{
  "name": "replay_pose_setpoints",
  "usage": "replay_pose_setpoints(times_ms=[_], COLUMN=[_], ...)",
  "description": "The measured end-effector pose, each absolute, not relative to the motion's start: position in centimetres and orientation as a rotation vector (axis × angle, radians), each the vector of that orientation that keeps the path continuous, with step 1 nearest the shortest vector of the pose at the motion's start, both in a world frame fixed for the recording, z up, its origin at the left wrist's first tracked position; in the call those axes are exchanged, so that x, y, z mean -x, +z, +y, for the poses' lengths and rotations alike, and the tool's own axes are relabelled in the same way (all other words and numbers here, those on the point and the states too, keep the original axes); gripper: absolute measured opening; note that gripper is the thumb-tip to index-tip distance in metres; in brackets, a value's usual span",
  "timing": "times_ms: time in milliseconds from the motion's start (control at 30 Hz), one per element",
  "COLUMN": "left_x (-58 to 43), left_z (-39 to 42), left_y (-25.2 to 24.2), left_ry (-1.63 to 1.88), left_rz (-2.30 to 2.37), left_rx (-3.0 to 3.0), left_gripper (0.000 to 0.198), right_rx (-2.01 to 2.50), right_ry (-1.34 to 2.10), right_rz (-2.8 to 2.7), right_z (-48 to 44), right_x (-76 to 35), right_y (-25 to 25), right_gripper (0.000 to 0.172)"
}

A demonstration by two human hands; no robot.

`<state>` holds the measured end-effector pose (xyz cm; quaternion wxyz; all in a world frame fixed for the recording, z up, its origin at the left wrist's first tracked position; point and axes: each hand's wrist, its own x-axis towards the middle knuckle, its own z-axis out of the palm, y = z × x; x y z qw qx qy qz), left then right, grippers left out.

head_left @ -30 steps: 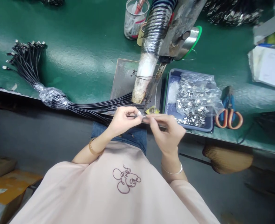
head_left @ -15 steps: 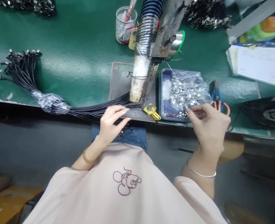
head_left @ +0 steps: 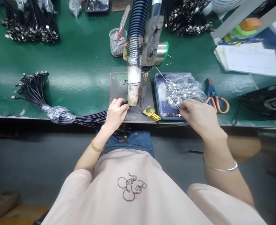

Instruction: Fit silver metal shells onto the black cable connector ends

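Observation:
My left hand (head_left: 116, 113) is closed around the free ends of a bundle of black cables (head_left: 89, 118), just left of a whitish nozzle (head_left: 133, 90). The bundle runs left to a plastic-wrapped section (head_left: 59, 114) and fans out into small metal-tipped plugs (head_left: 34, 82). My right hand (head_left: 200, 118) reaches over the front right of a blue tray (head_left: 160, 109), thumb and fingers pinched together. Whatever sits between those fingertips is too small to make out. In the tray lie a clear bag of small metal connectors (head_left: 183, 90) and some loose connectors (head_left: 172, 114).
A yellow cutter (head_left: 153, 115) lies on the grey board (head_left: 117, 82). Right of the tray are pliers (head_left: 216, 97); papers (head_left: 252, 61) lie behind. A solder spool (head_left: 161, 53) hangs beside the ribbed hose (head_left: 138, 22). A tub (head_left: 117, 43) stands behind the board.
My left hand has moved forward and to the right, closing on the cable ends. My right hand has shifted slightly left over the tray. The view has shifted, showing more of the table's far side.

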<state>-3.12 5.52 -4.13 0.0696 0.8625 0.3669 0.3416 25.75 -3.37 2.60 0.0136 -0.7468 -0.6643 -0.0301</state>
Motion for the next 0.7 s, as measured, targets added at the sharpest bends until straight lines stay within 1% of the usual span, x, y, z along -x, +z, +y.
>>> replay_pose_setpoints(times_ms=[167, 267, 367, 467, 567, 633, 700], left_x=[3.3, 3.0, 3.2, 3.6, 3.7, 3.4, 2.9], left_z=[4.8, 4.0, 3.1, 2.2, 1.2, 0.8, 0.5], left_y=[-3.6, -3.0, -2.0, -0.5, 0.8, 1.2, 1.0], left_ry=[1.192, 1.246, 1.248, 1.110, 0.792, 0.577, 0.506], left_rz=[1.065, 1.062, 0.947, 0.737, 0.523, 0.507, 0.615], left_rx=[-2.516, -2.507, -2.465, -2.380, -2.224, -2.070, -1.839], left_gripper=[0.018, 0.017, 0.014, 0.011, 0.012, 0.013, 0.014], right_rx=[2.281, 2.250, 2.225, 2.275, 2.258, 2.149, 1.961], right_ry=[0.085, 0.208, 0.286, 0.252, 0.183, 0.129, 0.128], right_rz=[-2.019, -1.988, -1.975, -1.925, -1.857, -1.776, -1.635], right_z=[-3.0, -2.9, -2.8, -2.7, -3.0, -3.6, -4.4], right_x=[-26.1, -26.5, -26.5, -26.2, -26.1, -25.8, -24.9], right_y=[2.6, 2.7, 2.9, 2.9, 2.9, 2.9, 2.8], right_gripper=[0.024, 0.025, 0.026, 0.028, 0.029, 0.026, 0.020])
